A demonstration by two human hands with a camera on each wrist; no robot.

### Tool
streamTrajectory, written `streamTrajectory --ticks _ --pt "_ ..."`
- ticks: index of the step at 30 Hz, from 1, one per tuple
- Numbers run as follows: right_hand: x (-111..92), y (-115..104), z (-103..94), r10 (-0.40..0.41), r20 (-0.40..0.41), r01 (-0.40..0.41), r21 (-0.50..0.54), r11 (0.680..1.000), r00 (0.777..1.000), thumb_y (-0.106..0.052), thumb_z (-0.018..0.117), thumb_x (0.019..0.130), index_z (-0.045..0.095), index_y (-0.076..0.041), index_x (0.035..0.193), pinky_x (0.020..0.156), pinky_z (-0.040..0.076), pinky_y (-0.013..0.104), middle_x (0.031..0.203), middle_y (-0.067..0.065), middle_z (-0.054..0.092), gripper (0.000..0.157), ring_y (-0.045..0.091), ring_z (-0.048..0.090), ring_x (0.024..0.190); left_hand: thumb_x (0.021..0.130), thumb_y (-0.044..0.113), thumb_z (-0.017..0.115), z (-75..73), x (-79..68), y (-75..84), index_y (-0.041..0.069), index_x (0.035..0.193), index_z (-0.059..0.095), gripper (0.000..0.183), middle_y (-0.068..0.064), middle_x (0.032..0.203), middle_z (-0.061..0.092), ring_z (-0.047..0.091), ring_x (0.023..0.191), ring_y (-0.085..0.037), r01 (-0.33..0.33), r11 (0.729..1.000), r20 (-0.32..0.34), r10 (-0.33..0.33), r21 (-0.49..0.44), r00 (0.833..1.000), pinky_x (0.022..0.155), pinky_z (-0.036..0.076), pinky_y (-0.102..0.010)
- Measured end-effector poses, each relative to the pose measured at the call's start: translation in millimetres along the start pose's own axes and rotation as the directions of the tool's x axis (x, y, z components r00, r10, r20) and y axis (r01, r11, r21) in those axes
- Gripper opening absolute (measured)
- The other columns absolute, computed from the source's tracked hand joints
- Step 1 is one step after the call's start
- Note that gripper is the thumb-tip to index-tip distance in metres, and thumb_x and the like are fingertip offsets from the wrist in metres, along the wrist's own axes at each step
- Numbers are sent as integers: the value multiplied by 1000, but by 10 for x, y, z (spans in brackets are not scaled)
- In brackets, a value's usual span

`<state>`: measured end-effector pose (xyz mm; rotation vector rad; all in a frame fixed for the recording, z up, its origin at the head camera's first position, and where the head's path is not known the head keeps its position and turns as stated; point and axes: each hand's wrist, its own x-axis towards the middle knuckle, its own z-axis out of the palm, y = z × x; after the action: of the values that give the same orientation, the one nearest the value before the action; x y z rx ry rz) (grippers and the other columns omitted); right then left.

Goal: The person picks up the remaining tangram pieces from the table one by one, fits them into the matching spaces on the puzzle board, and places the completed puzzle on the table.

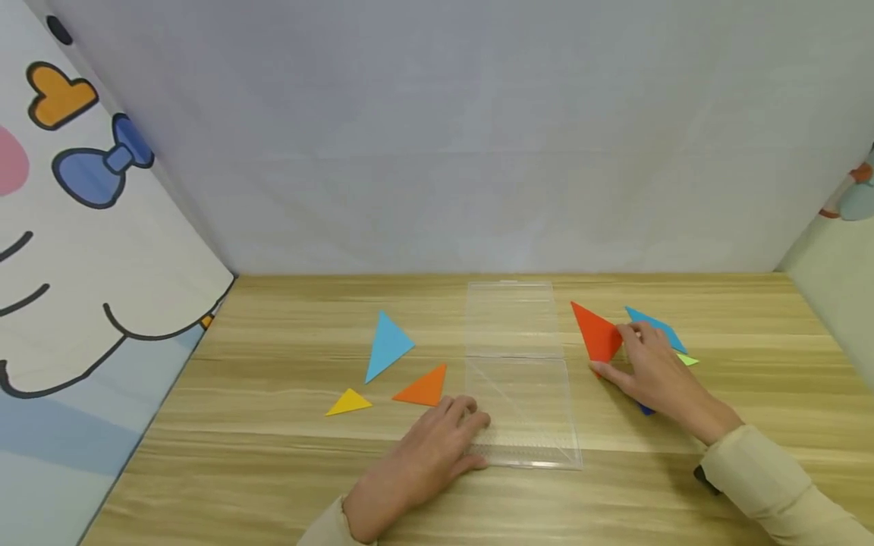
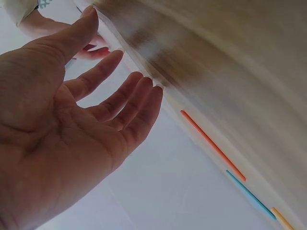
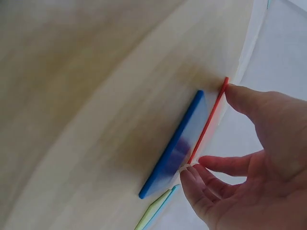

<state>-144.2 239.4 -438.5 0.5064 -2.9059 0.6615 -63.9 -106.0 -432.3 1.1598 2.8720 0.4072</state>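
My right hand [image 1: 658, 371] pinches a red triangle [image 1: 597, 334] between thumb and fingers, right of a clear plastic case [image 1: 515, 322] lying unfolded. In the right wrist view, the red triangle [image 3: 209, 117] is seen edge-on beside a dark blue piece [image 3: 172, 143], which the hand mostly hides in the head view. My left hand [image 1: 433, 447] lies at the case's lower left edge, its fingers loosely bent with nothing between them. An orange triangle [image 1: 425, 387] is just beyond its fingertips. A blue four-sided piece [image 1: 655, 326] and a light green piece [image 1: 688, 359] lie partly behind the right hand.
Farther left on the wooden table [image 1: 225, 440] lie a light blue triangle [image 1: 388, 345] and a small yellow triangle [image 1: 349, 403]. A pale cloth wall [image 1: 478, 152] rises along the table's back edge, and a cartoon-printed panel [image 1: 136, 265] stands at the left.
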Motion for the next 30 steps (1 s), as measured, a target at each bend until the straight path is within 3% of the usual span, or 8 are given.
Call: streamTrajectory --ticks 10,21,25,30 --pt "85 35 -95 -3 102 -1 43 999 995 -23 78 93 54 15 127 87 45 61 120 36 50 57 54 47 111 93 36 73 8 2 16 10 130 59 46 -9 130 54 52 106 -21 17 1000 -2 -17 -2 1000 85 49 -29" --pt "128 37 -121 55 173 -70 84 994 983 -17 72 97 51 14 125 76 45 47 114 33 47 46 38 49 90 92 35 75 26 7 16 10 128 58 48 -9 128 54 54 106 -22 25 1000 -12 -25 -7 1000 89 49 -32" --pt "153 4 -140 75 197 -93 84 992 978 -16 73 96 52 15 121 71 44 41 103 26 48 45 31 48 84 92 36 75 25 2 18 10 129 57 48 -9 129 54 54 107 -22 30 1000 -4 -30 -4 1000 90 49 -32" --pt "206 -52 -174 131 249 -153 68 986 960 -18 74 94 52 16 120 75 50 45 105 30 52 48 34 54 88 93 36 74 12 4 25 11 130 57 47 -9 130 53 53 109 -22 49 999 21 -49 -5 999 92 49 -33"
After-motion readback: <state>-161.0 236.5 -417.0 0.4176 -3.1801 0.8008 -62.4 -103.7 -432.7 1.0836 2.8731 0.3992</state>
